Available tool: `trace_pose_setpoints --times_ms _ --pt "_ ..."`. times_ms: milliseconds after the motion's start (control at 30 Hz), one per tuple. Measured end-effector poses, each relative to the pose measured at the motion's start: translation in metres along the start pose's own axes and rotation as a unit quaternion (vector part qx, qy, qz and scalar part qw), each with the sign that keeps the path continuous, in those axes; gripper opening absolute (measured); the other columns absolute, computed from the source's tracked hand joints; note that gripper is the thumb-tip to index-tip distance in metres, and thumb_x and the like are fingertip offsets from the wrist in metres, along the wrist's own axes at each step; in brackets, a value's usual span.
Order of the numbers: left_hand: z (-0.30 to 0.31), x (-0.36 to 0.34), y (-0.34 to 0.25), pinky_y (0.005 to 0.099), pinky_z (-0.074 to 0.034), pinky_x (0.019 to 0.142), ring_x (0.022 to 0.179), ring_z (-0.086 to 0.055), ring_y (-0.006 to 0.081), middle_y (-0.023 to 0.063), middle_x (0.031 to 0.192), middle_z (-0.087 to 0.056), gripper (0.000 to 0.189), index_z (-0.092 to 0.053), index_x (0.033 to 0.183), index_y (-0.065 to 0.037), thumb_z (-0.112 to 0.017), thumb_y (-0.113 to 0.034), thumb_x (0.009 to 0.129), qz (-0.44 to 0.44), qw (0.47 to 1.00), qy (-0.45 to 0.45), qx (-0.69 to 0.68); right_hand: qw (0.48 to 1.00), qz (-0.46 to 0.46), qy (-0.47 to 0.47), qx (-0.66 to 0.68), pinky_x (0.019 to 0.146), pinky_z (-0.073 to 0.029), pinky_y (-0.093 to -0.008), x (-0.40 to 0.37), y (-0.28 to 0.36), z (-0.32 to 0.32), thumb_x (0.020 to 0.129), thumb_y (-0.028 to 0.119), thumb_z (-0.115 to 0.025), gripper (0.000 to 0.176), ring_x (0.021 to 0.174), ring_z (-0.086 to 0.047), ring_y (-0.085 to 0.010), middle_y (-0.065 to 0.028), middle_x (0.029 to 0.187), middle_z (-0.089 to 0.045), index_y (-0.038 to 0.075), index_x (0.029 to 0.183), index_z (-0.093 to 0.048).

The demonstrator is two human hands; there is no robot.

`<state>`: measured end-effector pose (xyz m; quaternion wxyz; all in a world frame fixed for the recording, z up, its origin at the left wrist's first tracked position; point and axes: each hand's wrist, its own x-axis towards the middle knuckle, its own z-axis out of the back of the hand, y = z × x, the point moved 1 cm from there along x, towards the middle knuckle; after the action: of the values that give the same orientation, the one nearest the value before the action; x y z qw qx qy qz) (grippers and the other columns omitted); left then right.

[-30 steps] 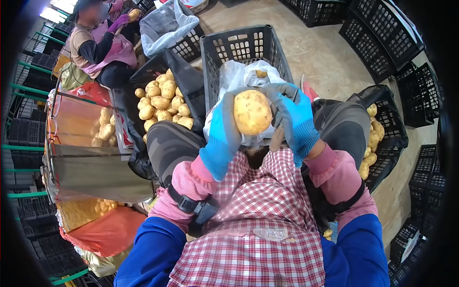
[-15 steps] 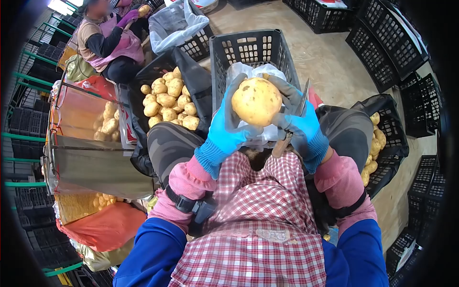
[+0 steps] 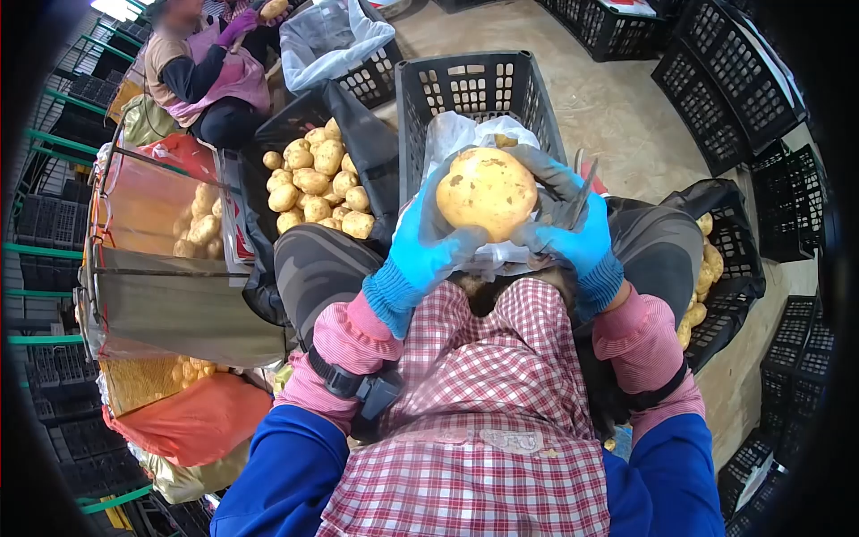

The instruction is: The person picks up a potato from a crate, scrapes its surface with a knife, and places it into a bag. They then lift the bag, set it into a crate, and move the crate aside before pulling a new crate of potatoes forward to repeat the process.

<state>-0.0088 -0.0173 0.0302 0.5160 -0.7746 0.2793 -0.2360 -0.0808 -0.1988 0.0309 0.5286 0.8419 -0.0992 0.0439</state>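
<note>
A large pale potato [image 3: 487,194] with brown spots is held up between both gloved hands. My left hand [image 3: 429,237] wraps round its left side. Against its right side rests my right hand [image 3: 573,224], which also carries a knife [image 3: 584,192], blade pointing up; the knife's handle is mostly hidden under the fingers. Behind and below the potato is a black crate [image 3: 479,85] with a white plastic liner [image 3: 447,134] inside. To the left, a dark-lined crate [image 3: 376,152] holds several potatoes [image 3: 311,181].
Another crate with potatoes [image 3: 707,268] stands by my right knee. Black crates [image 3: 729,80] are stacked at the right. A co-worker [image 3: 210,72] in purple gloves sits at the upper left, near a lined crate [image 3: 335,45]. Sacks and a red cloth [image 3: 197,421] lie left.
The potato has turned a little in my hands and shifted slightly right. The knife in my right hand has tilted to the right, and its handle shows less.
</note>
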Motion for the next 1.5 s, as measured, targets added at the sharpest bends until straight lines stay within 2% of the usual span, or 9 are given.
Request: trace_pose_setpoints --times_ms 167,267,600,833,1033,1133,1267,1367,1500 --pt "0.003 0.003 0.002 0.0360 -0.044 0.106 0.130 -0.049 0.0231 0.0155 0.141 -0.048 0.096 -0.030 0.148 0.003 -0.085 -0.022 0.074 -0.025 0.997 -0.056 0.045 0.966 0.079 -0.008 -0.247 0.103 -0.047 -0.0361 0.000 -0.010 0.002 0.075 0.008 -0.080 0.072 0.128 -0.054 -0.0257 -0.0157 0.139 -0.055 -0.001 0.139 -0.049" --pt "0.010 0.005 0.002 0.0370 -0.046 0.105 0.126 -0.053 0.0238 0.0161 0.141 -0.049 0.089 -0.036 0.146 0.002 -0.083 -0.015 0.072 -0.061 0.981 -0.066 0.170 0.825 0.163 -0.025 -0.540 0.097 -0.051 -0.0361 -0.002 0.000 -0.001 0.078 0.010 -0.076 0.062 0.122 -0.058 -0.0295 -0.0165 0.135 -0.057 0.008 0.135 -0.054" --pt "0.003 0.003 0.017 0.0377 -0.048 0.098 0.113 -0.061 0.0274 0.0171 0.120 -0.061 0.077 -0.049 0.139 -0.003 -0.083 -0.018 0.071 -0.120 0.910 -0.073 0.390 0.673 0.087 -0.042 -0.733 0.072 -0.056 -0.0403 0.000 -0.019 -0.007 0.085 0.012 -0.064 0.052 0.091 -0.068 -0.0329 -0.0132 0.114 -0.065 0.013 0.135 -0.054" --pt "0.006 0.002 0.020 0.0387 -0.049 0.096 0.113 -0.061 0.0301 0.0184 0.123 -0.060 0.077 -0.050 0.138 -0.002 -0.084 -0.019 0.071 -0.103 0.925 -0.080 0.357 0.663 0.069 -0.038 -0.745 0.067 -0.056 -0.0406 0.001 -0.017 -0.006 0.085 0.012 -0.062 0.054 0.084 -0.068 -0.0314 -0.0111 0.101 -0.065 0.011 0.138 -0.052" --pt "0.002 0.004 0.009 0.0411 -0.052 0.092 0.108 -0.062 0.0361 0.0209 0.120 -0.060 0.077 -0.052 0.135 -0.001 -0.084 -0.018 0.067 -0.218 0.825 -0.081 0.516 0.631 0.111 -0.054 -0.766 0.072 -0.055 -0.0383 0.002 -0.029 0.003 0.084 0.015 -0.061 0.053 0.086 -0.068 -0.0288 -0.0131 0.102 -0.064 0.008 0.136 -0.052" --pt "0.008 -0.010 0.006 0.0441 -0.050 0.089 0.106 -0.061 0.0370 0.0196 0.118 -0.060 0.077 -0.053 0.135 -0.003 -0.083 -0.025 0.067 -0.188 0.797 -0.025 0.574 0.715 0.127 -0.068 -0.684 0.084 -0.052 -0.0448 0.003 -0.042 0.017 0.082 0.018 -0.064 0.050 0.098 -0.066 -0.0358 -0.0156 0.114 -0.066 0.011 0.131 -0.057" --pt "0.011 -0.048 0.018 0.0419 -0.044 0.101 0.116 -0.058 0.0327 0.0151 0.123 -0.061 0.076 -0.049 0.140 -0.005 -0.082 -0.027 0.075 -0.077 0.889 -0.014 0.450 0.783 0.001 -0.033 -0.622 0.078 -0.053 -0.0417 -0.001 -0.046 0.051 0.079 0.021 -0.071 0.052 0.090 -0.068 -0.0332 -0.0180 0.100 -0.069 0.013 0.129 -0.061" --pt "0.072 -0.069 0.049 0.0327 -0.054 0.090 0.106 -0.063 0.0232 0.0138 0.122 -0.061 0.065 -0.045 0.140 -0.003 -0.075 -0.019 0.084 0.014 0.952 -0.193 0.237 0.833 -0.135 0.045 -0.535 0.070 -0.052 -0.0389 -0.012 -0.041 0.041 0.076 0.021 -0.075 0.049 0.076 -0.067 -0.0284 -0.0168 0.085 -0.069 0.010 0.122 -0.065" --pt "0.151 -0.076 0.016 0.0316 -0.056 0.060 0.083 -0.068 0.0224 0.0114 0.106 -0.066 0.045 -0.051 0.127 -0.006 -0.066 -0.030 0.092 0.187 0.877 -0.428 0.113 0.787 -0.313 0.171 -0.503 0.068 -0.050 -0.0318 -0.031 -0.063 0.016 0.077 0.019 -0.077 0.036 0.069 -0.061 -0.0160 -0.0100 0.078 -0.067 0.003 0.108 -0.068"
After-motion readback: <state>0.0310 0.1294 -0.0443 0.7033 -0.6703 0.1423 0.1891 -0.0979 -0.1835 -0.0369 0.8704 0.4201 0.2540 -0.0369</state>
